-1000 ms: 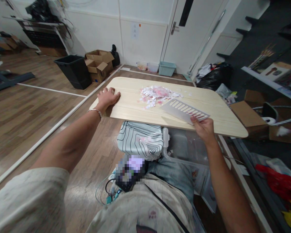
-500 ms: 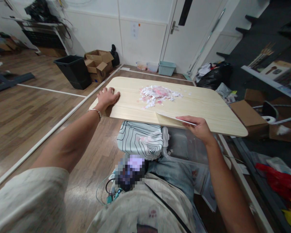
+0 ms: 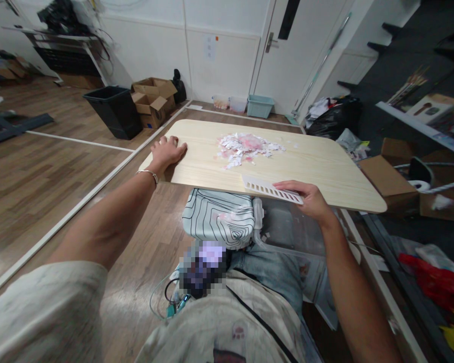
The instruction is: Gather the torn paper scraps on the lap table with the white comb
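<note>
Slotted white rectangular panel at the near edge of a pale wood-grain table with rounded corners.
We grip the panel by its right end, the fingers of our right hand closed over it and its row of slots in sight; our left hand rests at the table's left end, back upward, fingers loosely spread, nothing seen in its grasp; toward the far edge we find a loose heap of white and pink paper-like scraps, apart from the panel.
</note>
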The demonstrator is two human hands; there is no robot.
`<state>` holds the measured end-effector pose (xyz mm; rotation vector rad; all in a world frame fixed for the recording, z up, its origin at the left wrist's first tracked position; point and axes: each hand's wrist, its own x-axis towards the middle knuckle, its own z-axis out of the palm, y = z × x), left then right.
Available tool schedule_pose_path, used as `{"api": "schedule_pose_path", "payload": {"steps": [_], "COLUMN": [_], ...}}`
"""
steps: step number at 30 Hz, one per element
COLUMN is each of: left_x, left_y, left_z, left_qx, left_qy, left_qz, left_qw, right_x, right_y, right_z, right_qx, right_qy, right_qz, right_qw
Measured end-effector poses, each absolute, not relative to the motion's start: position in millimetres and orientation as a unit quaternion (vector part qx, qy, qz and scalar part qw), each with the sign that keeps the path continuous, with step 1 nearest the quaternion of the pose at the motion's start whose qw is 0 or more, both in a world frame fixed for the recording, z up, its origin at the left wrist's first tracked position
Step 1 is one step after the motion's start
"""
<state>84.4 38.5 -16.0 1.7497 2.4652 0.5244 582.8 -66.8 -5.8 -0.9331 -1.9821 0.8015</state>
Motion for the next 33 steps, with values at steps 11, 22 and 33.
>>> {"api": "schedule_pose_path", "payload": {"steps": [11, 22, 33], "left_x": [85, 83, 84], "left_y": [38, 39, 39], "left_z": [-15, -17, -17], "left_qx": [0.571, 0.57, 0.57], "left_qy": [0.802, 0.801, 0.803], "left_qz": [0.17, 0.176, 0.17], "left_qw": [0.036, 0.039, 0.033], "right_x": [585, 586, 585], "right_y": [-65, -61, -61], "right_z": [-8, -17, -14], "right_qx": [-0.396, -0.417, -0.402], "right_qy": [-0.783, -0.764, -0.779], "right_qz": [0.275, 0.251, 0.255], "right_qw": [0.394, 0.425, 0.408]}}
